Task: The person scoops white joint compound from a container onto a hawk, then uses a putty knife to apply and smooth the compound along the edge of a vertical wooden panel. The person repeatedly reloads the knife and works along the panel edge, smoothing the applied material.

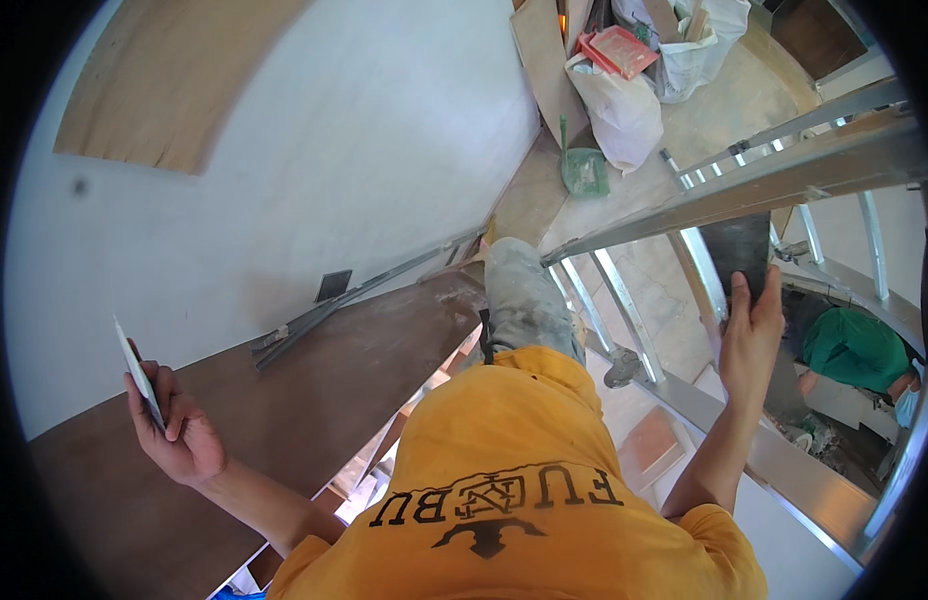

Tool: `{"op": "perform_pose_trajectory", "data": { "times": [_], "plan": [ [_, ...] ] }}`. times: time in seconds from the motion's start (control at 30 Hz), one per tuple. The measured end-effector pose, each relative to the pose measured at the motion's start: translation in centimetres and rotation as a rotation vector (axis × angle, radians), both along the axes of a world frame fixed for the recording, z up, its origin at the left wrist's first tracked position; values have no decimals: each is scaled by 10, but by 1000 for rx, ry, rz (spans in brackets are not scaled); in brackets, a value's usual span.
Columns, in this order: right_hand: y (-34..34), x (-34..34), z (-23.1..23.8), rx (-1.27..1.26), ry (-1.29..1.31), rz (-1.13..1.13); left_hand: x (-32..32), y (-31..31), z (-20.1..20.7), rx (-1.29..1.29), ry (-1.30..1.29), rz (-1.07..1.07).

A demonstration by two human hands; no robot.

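Note:
My left hand (174, 425) is raised at the left, in front of the white wall, closed on a thin pale scraper blade (139, 372). The blade is seen nearly edge-on and comes to a point at its upper end. At the right, my right hand (752, 335) grips the lower edge of a dark, flat, rectangular scraper plate (739, 248), with thumb and fingers on it. This plate is held beside the metal ladder (624, 300), partly over its rails. Whether either tool has a handle is hidden by my fingers.
A brown ledge (284, 420) runs along the white wall (384, 120), with metal strips (354, 305) on it. A green dustpan (585, 172) and filled white sacks (619, 110) lie on the floor ahead. Below right, a person in green (854, 350) bends down beyond the ladder.

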State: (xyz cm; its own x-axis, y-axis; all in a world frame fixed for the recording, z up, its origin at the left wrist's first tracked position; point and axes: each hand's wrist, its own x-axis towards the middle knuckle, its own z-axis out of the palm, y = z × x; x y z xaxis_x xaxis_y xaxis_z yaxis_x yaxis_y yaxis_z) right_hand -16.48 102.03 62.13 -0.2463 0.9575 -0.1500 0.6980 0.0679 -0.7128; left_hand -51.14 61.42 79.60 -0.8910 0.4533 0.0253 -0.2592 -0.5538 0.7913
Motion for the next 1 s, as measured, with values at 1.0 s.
{"op": "perform_pose_trajectory", "data": {
  "times": [1.0],
  "plan": [
    [-10,12,-8,-269,22,-175,-10,53,-101,-106,-206,-218]
  ]
}}
